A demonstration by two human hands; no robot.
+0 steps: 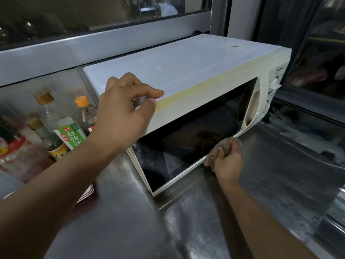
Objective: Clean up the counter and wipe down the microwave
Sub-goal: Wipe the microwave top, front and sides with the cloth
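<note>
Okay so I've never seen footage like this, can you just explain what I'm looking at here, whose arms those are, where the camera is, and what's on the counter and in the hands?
There is no machine here. The single picture comes from a wide-angle camera worn on a person's head, looking forward and down, so the two arms reaching in are the wearer's own.

The left hand rests on the top front edge of a white microwave, fingers on top and thumb on the front, seemingly steadying it. The right hand has a closed grip on a bunched brownish cloth, pressed at the lower edge of the microwave's dark glass door.

The microwave sits on a shiny metal counter under a window. To its left stand several condiment bottles, including one with an orange cap and one with a green label.
</note>
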